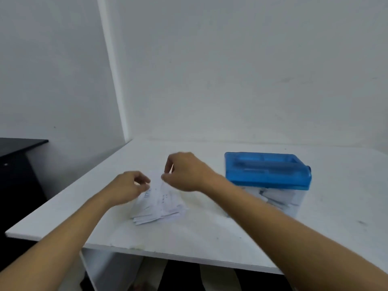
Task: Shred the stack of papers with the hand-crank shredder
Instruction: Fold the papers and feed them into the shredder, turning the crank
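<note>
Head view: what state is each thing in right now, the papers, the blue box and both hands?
shredder: blue lid on, clear bin holding paper pieces, untouched.
stack of papers: loose and fanned, lying on the table left of the shredder.
top sheet: far edge lifted off the stack.
left hand: fingers curled, pinching the top sheet.
right hand: pinching the top sheet.

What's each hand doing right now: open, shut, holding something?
Left hand: pinches the top sheet of the paper stack.
Right hand: pinches the same sheet, further back.
</note>
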Demonstrator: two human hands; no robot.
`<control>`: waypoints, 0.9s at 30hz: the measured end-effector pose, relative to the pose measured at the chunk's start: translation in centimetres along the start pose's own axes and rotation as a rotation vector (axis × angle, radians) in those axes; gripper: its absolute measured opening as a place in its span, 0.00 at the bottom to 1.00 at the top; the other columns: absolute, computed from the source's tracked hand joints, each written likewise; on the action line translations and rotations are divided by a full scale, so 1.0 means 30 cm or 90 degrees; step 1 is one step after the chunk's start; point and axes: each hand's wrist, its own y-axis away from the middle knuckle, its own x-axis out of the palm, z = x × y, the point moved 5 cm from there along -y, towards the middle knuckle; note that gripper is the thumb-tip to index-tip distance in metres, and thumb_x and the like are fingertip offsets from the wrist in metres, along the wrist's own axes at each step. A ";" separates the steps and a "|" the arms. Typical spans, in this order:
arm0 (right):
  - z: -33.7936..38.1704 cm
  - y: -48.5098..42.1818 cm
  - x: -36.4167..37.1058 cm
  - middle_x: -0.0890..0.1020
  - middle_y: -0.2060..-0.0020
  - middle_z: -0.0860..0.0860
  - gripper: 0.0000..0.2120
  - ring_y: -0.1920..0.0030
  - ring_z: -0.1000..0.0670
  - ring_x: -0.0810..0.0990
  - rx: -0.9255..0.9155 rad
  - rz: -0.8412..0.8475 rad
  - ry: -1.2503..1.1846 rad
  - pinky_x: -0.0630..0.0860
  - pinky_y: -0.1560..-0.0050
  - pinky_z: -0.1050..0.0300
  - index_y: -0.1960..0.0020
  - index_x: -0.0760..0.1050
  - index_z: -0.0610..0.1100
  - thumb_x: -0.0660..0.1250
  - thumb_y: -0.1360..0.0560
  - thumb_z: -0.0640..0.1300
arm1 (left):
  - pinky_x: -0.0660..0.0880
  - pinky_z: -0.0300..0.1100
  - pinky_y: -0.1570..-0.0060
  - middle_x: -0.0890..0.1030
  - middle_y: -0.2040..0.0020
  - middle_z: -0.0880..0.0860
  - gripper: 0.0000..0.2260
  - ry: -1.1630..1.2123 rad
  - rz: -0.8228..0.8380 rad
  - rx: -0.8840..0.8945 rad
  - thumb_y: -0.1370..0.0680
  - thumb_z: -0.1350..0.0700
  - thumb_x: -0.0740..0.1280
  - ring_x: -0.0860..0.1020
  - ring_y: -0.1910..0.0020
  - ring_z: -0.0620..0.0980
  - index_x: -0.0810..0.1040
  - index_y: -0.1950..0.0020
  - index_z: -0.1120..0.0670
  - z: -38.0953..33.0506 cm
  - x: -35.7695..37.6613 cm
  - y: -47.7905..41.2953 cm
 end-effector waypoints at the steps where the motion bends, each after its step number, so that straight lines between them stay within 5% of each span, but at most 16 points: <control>1: 0.000 -0.006 0.064 0.80 0.46 0.49 0.10 0.47 0.46 0.79 0.014 0.018 0.000 0.78 0.46 0.50 0.47 0.78 0.46 0.68 0.25 0.51 | 0.73 0.38 0.53 0.81 0.46 0.46 0.08 -0.009 0.040 -0.009 0.23 0.50 0.74 0.80 0.51 0.45 0.80 0.45 0.46 0.049 0.021 0.016; 6: -0.069 -0.001 0.322 0.74 0.40 0.48 0.20 0.40 0.46 0.74 0.058 0.056 -0.016 0.74 0.42 0.50 0.37 0.72 0.47 0.67 0.24 0.56 | 0.69 0.32 0.49 0.72 0.40 0.40 0.24 -0.006 0.087 0.033 0.29 0.39 0.75 0.73 0.44 0.38 0.73 0.36 0.40 0.124 0.086 0.080; 11: -0.116 0.015 0.380 0.74 0.41 0.50 0.20 0.41 0.48 0.71 0.048 -0.063 -0.030 0.71 0.41 0.53 0.36 0.70 0.47 0.65 0.23 0.57 | 0.72 0.38 0.44 0.72 0.43 0.35 0.17 -0.012 -0.062 0.080 0.28 0.35 0.72 0.73 0.43 0.39 0.77 0.42 0.37 0.133 0.120 0.099; 19: -0.123 0.011 0.380 0.72 0.44 0.53 0.22 0.42 0.51 0.70 0.057 -0.044 -0.072 0.72 0.41 0.53 0.41 0.69 0.51 0.68 0.29 0.61 | 0.72 0.32 0.59 0.82 0.52 0.43 0.05 0.085 -0.169 0.067 0.22 0.47 0.71 0.80 0.56 0.43 0.82 0.51 0.47 0.120 0.094 0.121; 23: -0.103 0.021 0.383 0.70 0.44 0.55 0.30 0.44 0.52 0.69 0.021 -0.027 -0.011 0.70 0.40 0.53 0.44 0.68 0.53 0.69 0.35 0.72 | 0.71 0.31 0.61 0.83 0.55 0.43 0.02 0.076 -0.175 0.061 0.21 0.50 0.71 0.80 0.57 0.43 0.82 0.51 0.47 0.125 0.089 0.123; 27: -0.098 0.027 0.382 0.70 0.42 0.56 0.26 0.40 0.52 0.69 0.000 -0.022 -0.035 0.68 0.37 0.53 0.43 0.71 0.57 0.70 0.34 0.71 | 0.74 0.32 0.56 0.84 0.54 0.44 0.05 0.068 -0.161 0.078 0.21 0.56 0.70 0.81 0.55 0.44 0.84 0.48 0.47 0.136 0.090 0.121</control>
